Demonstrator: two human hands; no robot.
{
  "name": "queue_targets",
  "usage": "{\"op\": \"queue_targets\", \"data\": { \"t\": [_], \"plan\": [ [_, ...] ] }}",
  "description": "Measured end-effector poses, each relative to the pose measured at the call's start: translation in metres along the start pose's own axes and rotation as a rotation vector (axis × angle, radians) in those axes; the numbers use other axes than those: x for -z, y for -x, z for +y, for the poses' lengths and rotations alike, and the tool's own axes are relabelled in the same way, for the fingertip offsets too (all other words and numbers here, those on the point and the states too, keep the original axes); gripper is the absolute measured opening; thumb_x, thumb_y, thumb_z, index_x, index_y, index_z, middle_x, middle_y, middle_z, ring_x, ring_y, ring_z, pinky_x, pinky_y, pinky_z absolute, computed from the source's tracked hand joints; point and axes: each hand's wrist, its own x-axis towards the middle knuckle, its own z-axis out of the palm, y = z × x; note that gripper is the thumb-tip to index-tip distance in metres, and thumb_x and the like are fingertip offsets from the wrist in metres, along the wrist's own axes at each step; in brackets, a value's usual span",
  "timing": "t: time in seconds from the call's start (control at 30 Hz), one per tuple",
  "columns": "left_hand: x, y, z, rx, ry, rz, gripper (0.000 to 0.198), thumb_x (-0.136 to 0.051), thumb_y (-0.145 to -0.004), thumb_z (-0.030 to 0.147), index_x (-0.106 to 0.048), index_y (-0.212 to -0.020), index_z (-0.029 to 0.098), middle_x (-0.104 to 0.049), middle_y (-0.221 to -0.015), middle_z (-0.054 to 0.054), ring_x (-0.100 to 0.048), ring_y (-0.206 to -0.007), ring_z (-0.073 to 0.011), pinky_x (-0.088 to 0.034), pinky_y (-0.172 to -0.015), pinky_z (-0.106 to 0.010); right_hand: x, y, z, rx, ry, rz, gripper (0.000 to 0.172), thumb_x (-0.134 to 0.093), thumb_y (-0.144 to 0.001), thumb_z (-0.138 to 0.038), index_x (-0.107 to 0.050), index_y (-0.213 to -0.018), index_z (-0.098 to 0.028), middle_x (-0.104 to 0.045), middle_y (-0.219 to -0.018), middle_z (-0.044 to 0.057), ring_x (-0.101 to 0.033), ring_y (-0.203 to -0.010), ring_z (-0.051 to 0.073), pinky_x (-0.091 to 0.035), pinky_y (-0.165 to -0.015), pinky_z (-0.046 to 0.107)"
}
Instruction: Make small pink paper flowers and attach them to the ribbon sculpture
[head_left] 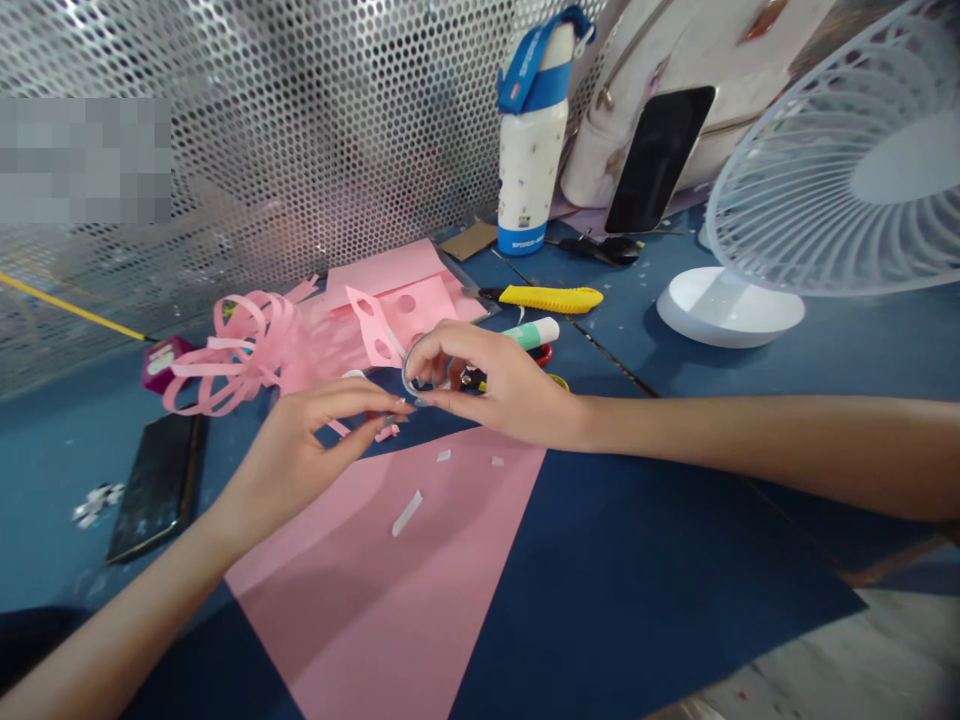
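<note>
My right hand [502,385] curls around a thin pale ring that looks like a roll of tape [407,372], mostly hidden by the fingers. Its thumb points toward my left hand [330,425], whose thumb and fingertips are pinched together close by. Whatever they grip is too small to make out. Below both hands lies a pink paper sheet [390,590] with a short white strip [407,513] and two small white bits on it. A small pink scrap [387,433] is just under my left fingertips.
Behind my hands are looped pink paper strips [255,340], pink paper with cut holes [420,305], a yellow cutter [555,298] and a glue stick [536,332]. A phone [157,485] lies left; a bottle [531,150], another phone [660,160] and a white fan [840,170] stand farther back.
</note>
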Motion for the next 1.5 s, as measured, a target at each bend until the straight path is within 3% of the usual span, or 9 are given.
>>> {"op": "queue_targets", "data": {
  "t": [0.13,0.63,1.03,1.5],
  "plan": [
    [-0.004,0.003,0.004,-0.052,-0.028,-0.001,0.018,-0.064,-0.095,0.026,-0.081,-0.1,0.027,-0.08,-0.102,-0.003,-0.075,-0.093,-0.02,-0.06,-0.081,-0.029,0.0,0.0,-0.003,0.03,-0.044,0.025,0.019,-0.067,-0.089,-0.006,-0.061,-0.102,-0.018,-0.068,-0.101,0.002,-0.063,-0.085,0.011,-0.053,-0.074,0.025],
    [-0.007,0.004,0.003,-0.083,-0.063,-0.032,0.021,-0.061,-0.097,0.021,-0.08,-0.102,0.026,-0.08,-0.104,-0.004,-0.073,-0.096,-0.0201,-0.057,-0.082,-0.03,-0.001,0.001,-0.01,-0.003,0.007,0.001,0.022,-0.068,-0.087,-0.003,-0.061,-0.101,-0.018,-0.071,-0.103,0.001,-0.066,-0.086,0.012,-0.054,-0.079,0.027],
    [-0.006,0.002,0.005,-0.071,-0.061,-0.028,0.021,-0.061,-0.096,0.024,-0.081,-0.101,0.028,-0.08,-0.101,-0.003,-0.074,-0.091,-0.0197,-0.057,-0.078,-0.03,-0.001,0.0,-0.012,-0.007,0.039,-0.02,0.019,-0.066,-0.088,-0.003,-0.061,-0.096,-0.019,-0.068,-0.099,0.001,-0.06,-0.08,0.011,-0.053,-0.078,0.027],
    [-0.007,0.0,0.007,-0.042,-0.067,0.028,0.02,-0.063,-0.092,0.026,-0.083,-0.092,0.027,-0.081,-0.101,-0.003,-0.074,-0.095,-0.0227,-0.059,-0.087,-0.034,-0.002,0.001,-0.012,0.057,0.065,-0.023,0.017,-0.064,-0.09,-0.003,-0.06,-0.093,-0.019,-0.067,-0.093,-0.001,-0.059,-0.083,0.012,-0.05,-0.08,0.028]
  ]
}}
